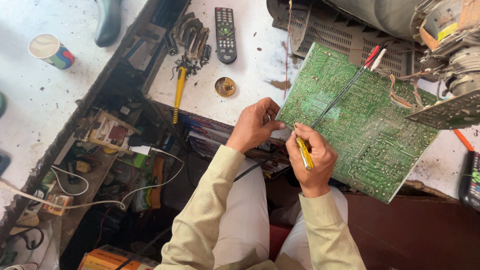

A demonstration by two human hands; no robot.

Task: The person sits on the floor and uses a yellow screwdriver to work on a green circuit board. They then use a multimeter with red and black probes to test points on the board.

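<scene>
White, stained workbench (250, 70), centre top of frame. A green circuit board (360, 120) is propped at centre right, solder side up. Its lower left edge is pinched by the left hand (255, 125). A yellow-handled tool (303, 152) is gripped in the closed right hand (312, 160), tip against the board. A black remote (225, 34) lies at upper centre.

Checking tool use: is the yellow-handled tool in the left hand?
No, the right hand grips the yellow-handled tool; the left hand steadies the green circuit board.
</scene>
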